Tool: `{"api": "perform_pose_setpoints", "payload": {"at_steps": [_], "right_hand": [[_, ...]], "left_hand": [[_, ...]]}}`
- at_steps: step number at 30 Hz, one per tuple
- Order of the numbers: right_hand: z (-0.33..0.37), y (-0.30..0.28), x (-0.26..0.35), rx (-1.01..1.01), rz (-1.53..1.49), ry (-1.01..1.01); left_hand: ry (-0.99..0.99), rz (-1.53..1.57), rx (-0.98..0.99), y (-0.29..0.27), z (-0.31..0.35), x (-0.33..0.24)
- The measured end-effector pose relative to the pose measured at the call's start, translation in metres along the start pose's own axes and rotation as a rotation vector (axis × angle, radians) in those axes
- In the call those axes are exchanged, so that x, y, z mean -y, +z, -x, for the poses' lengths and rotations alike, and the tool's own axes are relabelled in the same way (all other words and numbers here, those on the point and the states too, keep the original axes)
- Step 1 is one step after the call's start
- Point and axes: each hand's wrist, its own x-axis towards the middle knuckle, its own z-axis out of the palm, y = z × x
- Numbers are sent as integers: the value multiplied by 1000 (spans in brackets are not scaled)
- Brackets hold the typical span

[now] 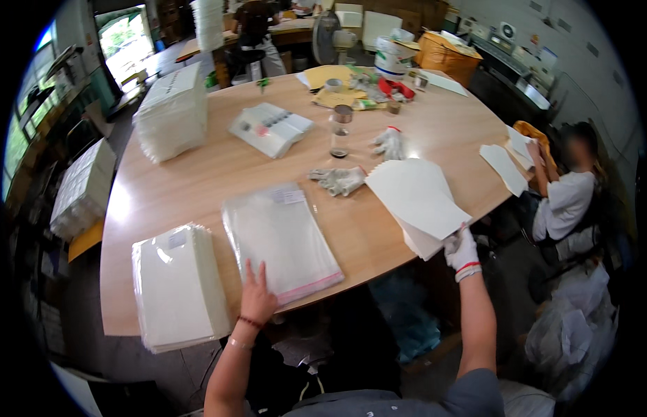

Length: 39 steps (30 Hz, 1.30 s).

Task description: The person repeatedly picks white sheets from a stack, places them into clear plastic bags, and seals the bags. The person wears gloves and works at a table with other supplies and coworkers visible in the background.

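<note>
1. A broad wooden table [153, 201] with a curved edge and a smooth, light-brown top fills the middle; it shines at left.
2. Around it, a bright doorway [125, 42] stands far left, a fan [327, 38] far centre, and a seated person [567, 191] in a white top works with paper at the right edge.
3. On the far left of the table rises a tall, block-shaped plastic-wrapped pile [172, 115]; near left lies a lower wrapped stack [176, 285], pale and glossy with crinkled sides.
4. Next comes a flat stack of clear bags [278, 233], slick and rectangular, with a pink strip along the near edge.
5. Beyond the bags are a printed packet [271, 130], a clear round jar [339, 139] and two crumpled knit gloves [337, 181].
6. To their right, matte white sheets [410, 198] lie slightly fanned.
7. The bare left hand [257, 295] is at the bags' near left corner, two fingers spread wide over the plastic, the palm clasping nothing.
8. The gloved right hand [462, 251] is narrow and curled at the sheets' near right corner; I cannot tell whether it grips them.
</note>
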Motion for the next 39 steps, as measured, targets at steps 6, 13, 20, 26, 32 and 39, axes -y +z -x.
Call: {"api": "perform_pose_setpoints", "payload": {"at_steps": [6, 13, 20, 26, 32, 39], "right_hand": [[-1, -10, 2, 99, 387, -244], [161, -17, -58, 432, 452, -204], [212, -35, -109, 484, 557, 168], [214, -30, -112, 461, 493, 141], [215, -7, -133, 216, 319, 224], [223, -6, -166, 75, 181, 158]], "left_hand": [[102, -570, 230, 39, -13, 16], [71, -617, 326, 35, -25, 14], [83, -707, 349, 24, -11, -4], [85, -616, 378, 56, -30, 26], [52, -309, -66, 18, -1, 40], [-630, 805, 357, 8, 9, 37]]}}
